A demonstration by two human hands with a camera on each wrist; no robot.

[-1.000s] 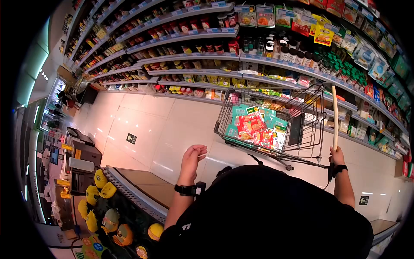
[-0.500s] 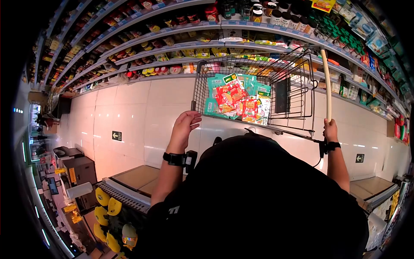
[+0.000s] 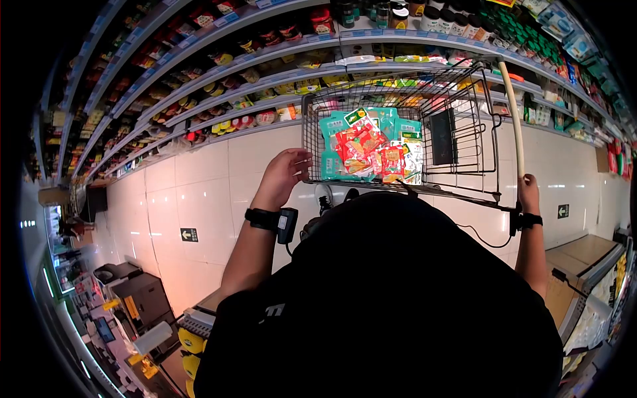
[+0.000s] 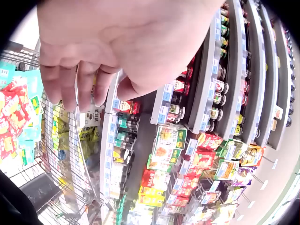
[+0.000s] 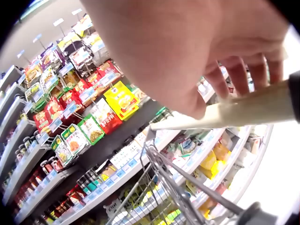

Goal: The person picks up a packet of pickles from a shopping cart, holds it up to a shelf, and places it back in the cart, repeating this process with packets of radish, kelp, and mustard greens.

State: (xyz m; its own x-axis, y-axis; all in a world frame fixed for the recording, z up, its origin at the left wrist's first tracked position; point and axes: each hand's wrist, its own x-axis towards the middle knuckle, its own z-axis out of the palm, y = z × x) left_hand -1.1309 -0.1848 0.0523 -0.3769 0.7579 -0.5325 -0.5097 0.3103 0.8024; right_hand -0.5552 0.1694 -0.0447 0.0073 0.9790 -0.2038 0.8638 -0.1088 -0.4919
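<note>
Sitting far L from where I stand, a dark cabinet (image 3: pixel 142 295), then an arrow sign (image 3: pixel 189 235) on the pale tile floor (image 3: pixel 206 199); shelves (image 3: pixel 371 36) w/ jars & pkts run along the far side. Next comes the person's L hand (image 3: pixel 284 174), w/ a blk wrist strap & small camera (image 3: pixel 286 225): fingers loosely bent, relaxed, just beside the front corner of a wire shopping cart (image 3: pixel 307 126); can't tell if the tips touch the wire. Cart's btwn the person's blk top (image 3: pixel 391 285) & the shelves. In it, toward the front end, a loose pile: teal pkts (image 3: pixel 332 166) underneath & around, red pkts (image 3: pixel 361 142) overlapping on top, white/grn pkts (image 3: pixel 413 156) at the pile's R edge. A shoe (image 3: pixel 323 197) shows just below the cart's near side. Farther R, a dark panel (image 3: pixel 443 137) in the cart, then its pale bar handle (image 3: pixel 512 119), running away from the person. R hand (image 3: pixel 529 194) grips the handle's near end, fingers curled round it; blk strap there too. Past that, another floor sign (image 3: pixel 563 211) & a low tan counter (image 3: pixel 584 255), far R.
</note>
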